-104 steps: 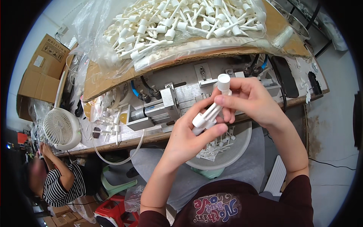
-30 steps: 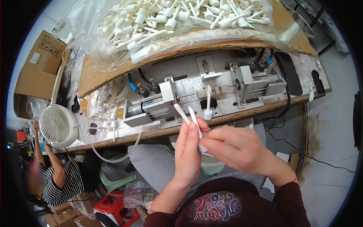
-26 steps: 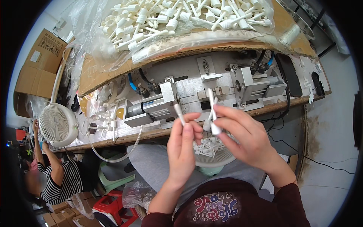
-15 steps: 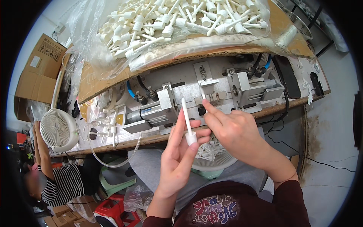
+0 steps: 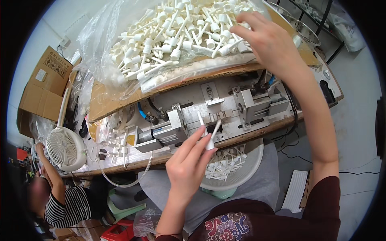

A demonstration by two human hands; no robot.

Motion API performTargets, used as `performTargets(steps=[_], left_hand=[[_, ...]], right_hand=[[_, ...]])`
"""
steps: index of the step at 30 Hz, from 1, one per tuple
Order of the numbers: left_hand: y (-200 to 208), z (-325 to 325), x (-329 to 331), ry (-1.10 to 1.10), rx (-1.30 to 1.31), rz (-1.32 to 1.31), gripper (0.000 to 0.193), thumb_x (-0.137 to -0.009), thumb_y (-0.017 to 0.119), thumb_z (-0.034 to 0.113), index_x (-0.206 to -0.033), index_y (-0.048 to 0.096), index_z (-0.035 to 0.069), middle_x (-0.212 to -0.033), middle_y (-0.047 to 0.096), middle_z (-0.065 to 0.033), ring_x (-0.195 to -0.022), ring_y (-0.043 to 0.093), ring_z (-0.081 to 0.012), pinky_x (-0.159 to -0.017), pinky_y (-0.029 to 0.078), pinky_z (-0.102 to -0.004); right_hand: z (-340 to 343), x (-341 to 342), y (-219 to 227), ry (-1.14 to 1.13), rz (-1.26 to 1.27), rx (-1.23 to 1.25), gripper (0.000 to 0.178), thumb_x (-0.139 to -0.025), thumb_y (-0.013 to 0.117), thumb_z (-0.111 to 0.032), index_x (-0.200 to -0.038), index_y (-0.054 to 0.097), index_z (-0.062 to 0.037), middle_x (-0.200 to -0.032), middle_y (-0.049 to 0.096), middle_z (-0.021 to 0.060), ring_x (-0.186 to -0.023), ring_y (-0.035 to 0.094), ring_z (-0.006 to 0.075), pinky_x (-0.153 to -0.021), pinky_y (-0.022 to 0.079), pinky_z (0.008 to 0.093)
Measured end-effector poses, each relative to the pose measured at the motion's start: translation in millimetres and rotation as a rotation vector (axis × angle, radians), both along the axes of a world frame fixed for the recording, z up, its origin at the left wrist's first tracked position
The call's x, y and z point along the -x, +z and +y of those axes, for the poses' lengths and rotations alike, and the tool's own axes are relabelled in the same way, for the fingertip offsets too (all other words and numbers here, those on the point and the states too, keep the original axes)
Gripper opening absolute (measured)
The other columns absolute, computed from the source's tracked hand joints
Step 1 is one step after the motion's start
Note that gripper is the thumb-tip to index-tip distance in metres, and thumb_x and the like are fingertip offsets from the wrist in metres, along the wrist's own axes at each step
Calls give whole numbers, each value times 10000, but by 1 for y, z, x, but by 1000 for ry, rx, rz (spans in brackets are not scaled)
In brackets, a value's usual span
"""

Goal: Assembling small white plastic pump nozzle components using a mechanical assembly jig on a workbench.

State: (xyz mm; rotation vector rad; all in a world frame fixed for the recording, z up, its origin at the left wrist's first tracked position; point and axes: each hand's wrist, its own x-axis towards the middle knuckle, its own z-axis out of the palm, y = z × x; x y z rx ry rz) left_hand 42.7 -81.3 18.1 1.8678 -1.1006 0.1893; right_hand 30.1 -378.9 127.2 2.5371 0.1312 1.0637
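Observation:
Low over the bench front, my left hand [image 5: 185, 165] closes its fingertips on a white applicator cap [image 5: 210, 144], a ribbed-looking cap with a thin stem. Two white stems point upward from these fingers, so a second piece seems held too. At the far right of the heap of white stemmed caps [image 5: 177, 36], my right hand [image 5: 270, 42] reaches in with thumb and fingers apart, and nothing shows between them. Just beyond my left hand lies a metal fixture [image 5: 220, 115] with a slotted block, flanked by a left cylinder unit [image 5: 163, 132] and a right cylinder unit [image 5: 257, 106].
The heap lies in clear plastic on a cardboard sheet [image 5: 116, 102] above the fixture. A white basket [image 5: 254, 164] with several stemmed pieces sits below the bench edge. A white fan [image 5: 64, 148] stands left. At far left a person in a striped top [image 5: 70, 203] works.
My right hand has left the fixture and moved up to the heap at the far right. My left hand has turned, tilting the stemmed pieces, and the basket below shows more.

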Motion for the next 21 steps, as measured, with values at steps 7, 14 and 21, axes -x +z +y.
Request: performTargets(steps=[7,14,21], left_hand=[[-10,-19,0,-8,-231,-279,274,-772,791,105,-1030,735,35,-1225,709,-91,-701,691,-202,-608,533,-306],[-1,-25,-3,-1,-304,-307,271,-772,804,165,-1022,744,78,-1244,706,-59,-604,652,-211,-594,532,-308],[-5,-24,-2,19,-323,-300,274,-773,804,171,-1023,743,78,-1256,701,-54,-585,646,-209,-571,526,-303]], right_hand=[[-21,-44,-2,77,494,-42,373,-766,671,40,-1103,632,-115,-1143,620,19,-1047,658,254,-802,558,389],[1,-61,10,42,623,-151,301,-718,736,16,-990,634,-62,-1042,638,55,-957,682,286,-767,557,414],[1,-59,-4,182,346,29,115,-745,721,-27,-847,680,-62,-978,646,55,-895,680,264,-794,570,398]])
